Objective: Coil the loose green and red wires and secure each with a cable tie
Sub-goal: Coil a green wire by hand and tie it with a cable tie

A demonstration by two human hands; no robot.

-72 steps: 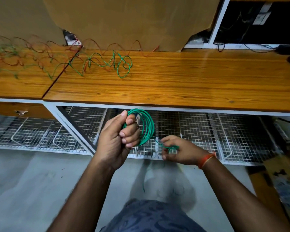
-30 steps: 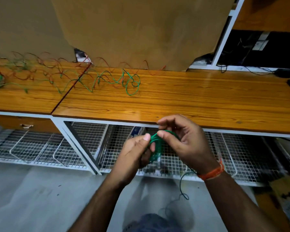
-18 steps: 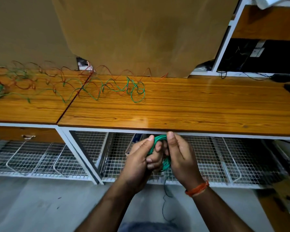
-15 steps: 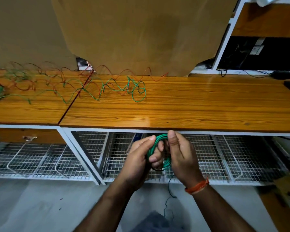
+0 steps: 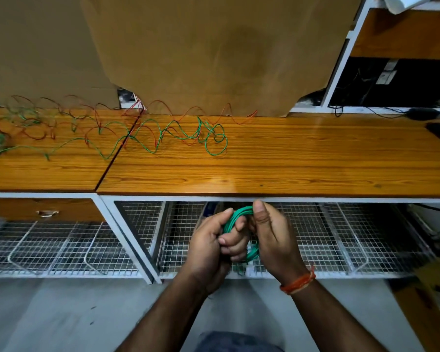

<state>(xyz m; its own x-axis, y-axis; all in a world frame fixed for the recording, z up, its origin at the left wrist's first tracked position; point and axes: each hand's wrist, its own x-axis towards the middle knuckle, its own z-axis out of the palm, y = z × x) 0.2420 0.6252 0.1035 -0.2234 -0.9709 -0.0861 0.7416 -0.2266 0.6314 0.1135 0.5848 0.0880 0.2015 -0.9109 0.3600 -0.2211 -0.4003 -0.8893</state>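
A coil of green wire [image 5: 239, 216] is held in front of the table's front edge, below the tabletop. My left hand [image 5: 211, 247] grips the coil with its fingers curled round the strands. My right hand [image 5: 272, 235] holds the coil's right side, thumb pressed on its top. Most of the coil is hidden between the hands; a green loop [image 5: 253, 252] shows lower down. Loose green wire [image 5: 215, 141] and loose red wire [image 5: 163, 107] lie tangled on the wooden table [image 5: 290, 161] at the back left. No cable tie is visible.
Brown cardboard [image 5: 201, 47] leans against the wall behind the table. White wire-mesh racks [image 5: 315, 237] run under the tabletop. A drawer with a metal handle [image 5: 46, 212] is at the left. Black cables [image 5: 417, 113] lie at the far right.
Both hands have come together on the coil; the right hand, earlier pinching a trailing strand lower right, now grips the coil. The dangling tail below the hands is no longer seen.
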